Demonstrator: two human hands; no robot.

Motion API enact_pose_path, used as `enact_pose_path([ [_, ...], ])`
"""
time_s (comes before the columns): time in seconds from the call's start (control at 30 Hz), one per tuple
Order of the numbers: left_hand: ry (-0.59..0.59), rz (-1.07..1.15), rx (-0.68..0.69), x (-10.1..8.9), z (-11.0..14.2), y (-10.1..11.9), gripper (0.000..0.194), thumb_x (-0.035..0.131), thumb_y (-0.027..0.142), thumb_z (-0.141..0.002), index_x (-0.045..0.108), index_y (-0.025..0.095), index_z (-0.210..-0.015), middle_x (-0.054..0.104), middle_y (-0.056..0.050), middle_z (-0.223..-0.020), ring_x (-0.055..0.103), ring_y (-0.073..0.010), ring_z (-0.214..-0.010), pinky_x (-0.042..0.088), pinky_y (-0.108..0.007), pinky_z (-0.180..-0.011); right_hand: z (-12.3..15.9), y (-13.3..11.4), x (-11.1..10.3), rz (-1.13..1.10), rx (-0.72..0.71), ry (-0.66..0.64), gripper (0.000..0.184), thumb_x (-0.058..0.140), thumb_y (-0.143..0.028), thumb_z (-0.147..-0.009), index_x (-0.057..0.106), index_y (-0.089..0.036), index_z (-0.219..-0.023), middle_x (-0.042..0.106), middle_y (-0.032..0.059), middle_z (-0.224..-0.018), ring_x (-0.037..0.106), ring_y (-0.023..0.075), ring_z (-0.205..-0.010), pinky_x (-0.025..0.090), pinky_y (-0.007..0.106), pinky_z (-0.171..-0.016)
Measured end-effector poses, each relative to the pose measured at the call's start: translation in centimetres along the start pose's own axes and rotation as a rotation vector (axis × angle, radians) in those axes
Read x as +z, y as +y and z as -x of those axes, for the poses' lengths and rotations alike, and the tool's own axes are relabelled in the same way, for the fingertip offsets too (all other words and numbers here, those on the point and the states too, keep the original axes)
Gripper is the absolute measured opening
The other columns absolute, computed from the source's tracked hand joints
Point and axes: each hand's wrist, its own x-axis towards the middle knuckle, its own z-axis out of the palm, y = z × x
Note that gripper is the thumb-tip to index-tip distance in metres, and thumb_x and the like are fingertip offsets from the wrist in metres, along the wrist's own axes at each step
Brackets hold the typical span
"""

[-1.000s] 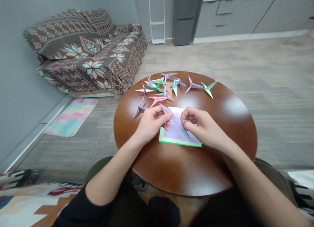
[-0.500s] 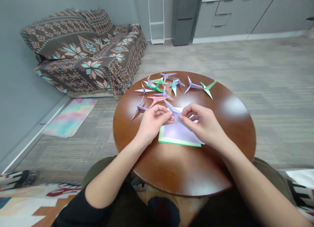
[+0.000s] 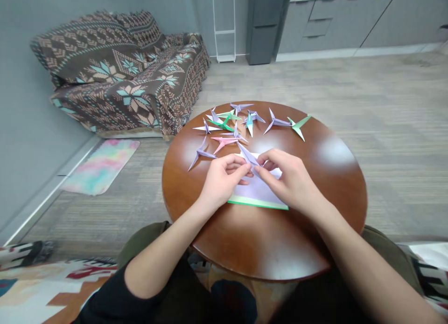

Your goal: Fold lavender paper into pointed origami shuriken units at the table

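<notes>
A lilac origami piece, folded to a long narrow point aimed away from me, is pinched between both hands. My left hand grips its near left side with thumb and fingers closed. On the right side, my right hand holds it between thumb and forefinger. Fingertips hide the piece's lower end. Beneath the hands lies a stack of paper sheets, lilac on top with green edges under it. Beyond them are several folded paper figures, among them a pink one and a lilac one.
The round brown wooden table stands before my knees. Near its far edge sit a light green figure, a teal-and-white one and a dark green one. A covered sofa stands at the back left, with a pastel mat on the floor.
My left hand has shifted slightly right and down, closer to my right hand, and its fingers have re-gripped the lilac piece. The piece has turned a little between the fingertips.
</notes>
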Motion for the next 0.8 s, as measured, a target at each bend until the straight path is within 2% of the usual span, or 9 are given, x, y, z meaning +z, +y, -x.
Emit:
enact_pose_path([
  [0.13, 0.003, -0.016, 0.035, 0.6, 0.4, 0.2, 0.020, 0.085, 0.024, -0.073, 0.068, 0.014, -0.073, 0.075, -0.003, -0.075, 0.075, -0.0164, -0.073, 0.066, -0.025, -0.066, 0.0, -0.5, 0.2, 0.058, -0.079, 0.102, 0.010, 0.064, -0.015, -0.094, 0.059, -0.023, -0.088, 0.067, 0.0048, -0.091, 0.066, 0.0204, -0.082, 0.051, 0.033, -0.074],
  [0.3, 0.048, 0.078, -0.018, 1.4, 0.6, 0.1, 0.014, 0.081, 0.022, -0.070, 0.071, 0.014, -0.075, 0.074, 0.000, -0.069, 0.074, -0.0164, -0.068, 0.069, -0.033, -0.074, 0.2, -1.2, 0.6, 0.115, -0.197, 0.219, 0.013, 0.063, -0.012, -0.092, 0.060, -0.024, -0.088, 0.069, 0.0066, -0.097, 0.069, 0.0219, -0.089, 0.054, 0.035, -0.080],
  [0.47, 0.065, 0.204, -0.065, 1.1, 0.3, -0.1, 0.016, 0.079, 0.028, -0.073, 0.073, 0.014, -0.078, 0.080, -0.005, -0.082, 0.079, -0.0220, -0.081, 0.069, -0.037, -0.082, 0.7, -1.3, 0.4, 0.161, -0.203, 0.129, 0.015, 0.058, -0.014, -0.098, 0.068, -0.025, -0.095, 0.074, 0.0107, -0.114, 0.073, 0.0240, -0.099, 0.058, 0.039, -0.085],
  [0.63, 0.069, 0.311, -0.092, 0.7, 0.3, 0.2, 0.022, 0.079, 0.033, -0.078, 0.066, 0.016, -0.074, 0.077, -0.004, -0.079, 0.078, -0.0185, -0.079, 0.066, -0.032, -0.082, 0.9, -1.5, 0.1, 0.193, -0.190, 0.043, 0.023, 0.057, -0.019, -0.102, 0.073, -0.026, -0.117, 0.074, 0.0128, -0.127, 0.073, 0.0270, -0.108, 0.061, 0.042, -0.088],
  [0.7, 0.028, 0.333, -0.060, 0.6, 0.3, 0.3, 0.024, 0.082, 0.034, -0.080, 0.067, 0.016, -0.080, 0.077, -0.003, -0.082, 0.077, -0.0163, -0.079, 0.065, -0.029, -0.081, 0.8, -1.7, 0.1, 0.212, -0.195, 0.008, 0.027, 0.056, -0.020, -0.103, 0.073, -0.025, -0.123, 0.072, 0.0144, -0.131, 0.072, 0.0288, -0.111, 0.061, 0.045, -0.089],
  [0.8, -0.045, 0.341, 0.017, 0.5, 0.1, 0.1, 0.029, 0.087, 0.033, -0.081, 0.069, 0.017, -0.098, 0.078, -0.002, -0.087, 0.075, -0.0138, -0.078, 0.062, -0.024, -0.079, 0.7, -1.9, 0.1, 0.185, -0.236, -0.081, 0.024, 0.058, -0.019, -0.101, 0.077, -0.024, -0.116, 0.063, 0.0169, -0.144, 0.066, 0.0321, -0.125, 0.059, 0.051, -0.099],
])
